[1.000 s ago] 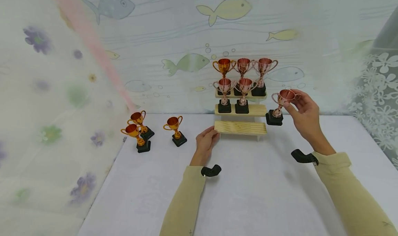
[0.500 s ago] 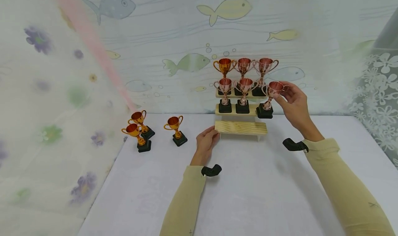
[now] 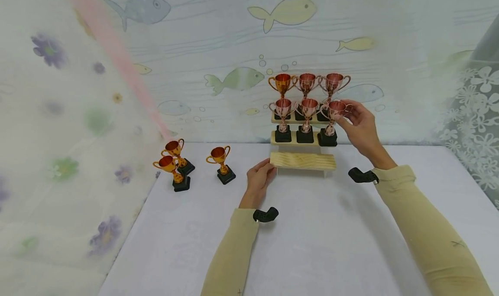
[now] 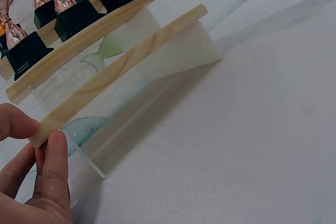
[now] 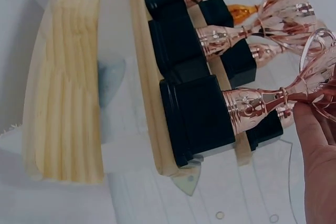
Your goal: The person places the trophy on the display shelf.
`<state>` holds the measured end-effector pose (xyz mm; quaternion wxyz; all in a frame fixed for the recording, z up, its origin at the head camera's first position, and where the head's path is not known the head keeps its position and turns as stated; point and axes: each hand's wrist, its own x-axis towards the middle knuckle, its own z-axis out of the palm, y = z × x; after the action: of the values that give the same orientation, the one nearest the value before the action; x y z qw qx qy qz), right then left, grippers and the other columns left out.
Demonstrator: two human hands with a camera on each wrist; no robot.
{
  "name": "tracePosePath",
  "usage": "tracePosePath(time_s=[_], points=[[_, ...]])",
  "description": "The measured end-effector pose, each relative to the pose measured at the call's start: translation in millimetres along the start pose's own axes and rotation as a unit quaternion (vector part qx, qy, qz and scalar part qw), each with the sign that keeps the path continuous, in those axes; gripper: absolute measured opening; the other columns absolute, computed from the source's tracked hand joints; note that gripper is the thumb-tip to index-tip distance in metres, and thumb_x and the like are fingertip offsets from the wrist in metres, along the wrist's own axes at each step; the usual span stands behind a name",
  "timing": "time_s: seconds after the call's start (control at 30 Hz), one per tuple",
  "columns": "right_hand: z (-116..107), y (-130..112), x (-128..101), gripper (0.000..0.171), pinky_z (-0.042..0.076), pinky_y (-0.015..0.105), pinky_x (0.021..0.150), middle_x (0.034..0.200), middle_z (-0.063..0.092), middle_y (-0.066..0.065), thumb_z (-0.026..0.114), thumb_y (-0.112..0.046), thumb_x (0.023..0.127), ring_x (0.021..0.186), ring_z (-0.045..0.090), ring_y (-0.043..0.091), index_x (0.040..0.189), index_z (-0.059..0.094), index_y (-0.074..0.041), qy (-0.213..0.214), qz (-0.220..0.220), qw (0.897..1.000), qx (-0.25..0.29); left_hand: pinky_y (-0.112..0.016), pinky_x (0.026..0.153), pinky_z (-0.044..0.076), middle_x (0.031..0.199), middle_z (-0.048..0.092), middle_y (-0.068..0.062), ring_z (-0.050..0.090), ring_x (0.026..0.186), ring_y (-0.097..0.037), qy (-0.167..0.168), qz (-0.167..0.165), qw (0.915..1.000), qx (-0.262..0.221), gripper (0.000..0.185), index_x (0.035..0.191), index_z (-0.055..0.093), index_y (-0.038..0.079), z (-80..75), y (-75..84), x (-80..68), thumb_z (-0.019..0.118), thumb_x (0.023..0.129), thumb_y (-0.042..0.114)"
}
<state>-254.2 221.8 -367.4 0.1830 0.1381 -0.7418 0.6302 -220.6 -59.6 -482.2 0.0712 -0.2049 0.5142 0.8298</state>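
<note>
The rose-gold trophy (image 3: pixel 329 129) has a shiny fluted bowl, redder copper inside, with two curling side handles, a slim knobbed stem and a stepped, square black base (image 5: pixel 199 121). It is at the 3 o'clock end of the middle shelf (image 5: pixel 147 72), its base at the shelf's front edge; whether its full weight rests there I cannot tell.

In the head view its long axis is nearly upright, tipped slightly: bowl toward 1 o'clock, base toward 7, handles out at 9 and 3. From the right wrist the same axis lies almost flat across the view, the bowl pointing between 2 and 3 o'clock.

The person's right grip (image 3: pixel 360 129) pinches the trophy at its 3 o'clock side, thumb against the lower bowl and fingers behind by the handle. The left grip (image 3: pixel 258 179) pinches the 9 o'clock end of the lowest shelf (image 3: pixel 303 161), thumb above, fingers beneath.

Two matching rose-gold trophies (image 3: pixel 306 122) stand on the middle shelf toward 9 o'clock. Three gold cups (image 3: pixel 222 168) stand on the white counter (image 3: pixel 304 235), between 8 and 9 o'clock from the shelves.
</note>
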Motion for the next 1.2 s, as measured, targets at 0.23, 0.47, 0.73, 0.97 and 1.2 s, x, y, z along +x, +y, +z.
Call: tracePosePath(time_s=[0.23,0.47,0.73,0.97,1.2], points=[[1.8,4.0,4.0,0.043,0.050,0.011,0.089,0.121,0.060,-0.006,0.065,-0.002,0.097,0.108,0.060,0.007,0.138,0.054,0.002,0.003,0.000,1.000,0.006,-0.028,0.095,0.057,0.126,0.067,-0.017,0.068,0.105,-0.018,0.000,0.001,1.0000,0.002,0.035,0.129,0.067,0.000,0.0,0.0,-0.7,0.065,0.094,0.000],[4.3,4.6,5.9,0.044,0.050,0.010,0.090,0.121,0.060,-0.005,0.066,-0.003,0.098,0.109,0.059,0.007,0.139,0.053,0.002,0.005,0.001,1.000,-0.005,-0.027,0.094,0.058,0.125,0.067,-0.019,0.068,0.100,-0.016,0.000,0.006,1.0000,-0.003,0.034,0.128,0.067,-0.002,0.8,-0.5,0.2,0.065,0.094,-0.001],[5.2,5.0,4.6,0.044,0.049,0.010,0.091,0.121,0.059,-0.006,0.065,-0.003,0.098,0.110,0.058,0.006,0.140,0.052,0.002,0.008,-0.003,1.000,-0.004,-0.028,0.094,0.058,0.125,0.067,-0.020,0.068,0.100,-0.017,0.003,0.011,0.9999,0.001,0.035,0.128,0.066,-0.003,1.4,-1.0,-0.3,0.065,0.093,-0.002],[6.3,7.7,5.0,0.045,0.049,0.012,0.094,0.122,0.058,-0.005,0.065,-0.006,0.099,0.113,0.058,0.007,0.141,0.051,0.000,0.012,0.004,1.000,-0.003,-0.024,0.088,0.059,0.122,0.068,-0.019,0.068,0.096,-0.015,0.001,0.014,0.9999,-0.004,0.033,0.127,0.067,-0.004,1.7,-0.9,-1.6,0.065,0.094,-0.003],[7.0,10.3,4.3,0.048,0.049,0.012,0.095,0.124,0.057,-0.004,0.065,-0.007,0.099,0.114,0.057,0.007,0.143,0.049,0.000,0.010,0.004,1.000,-0.015,-0.023,0.086,0.059,0.121,0.068,-0.019,0.068,0.097,-0.016,0.003,0.020,0.9998,0.000,0.033,0.126,0.068,-0.004,1.8,-2.1,-0.4,0.064,0.093,-0.003]])
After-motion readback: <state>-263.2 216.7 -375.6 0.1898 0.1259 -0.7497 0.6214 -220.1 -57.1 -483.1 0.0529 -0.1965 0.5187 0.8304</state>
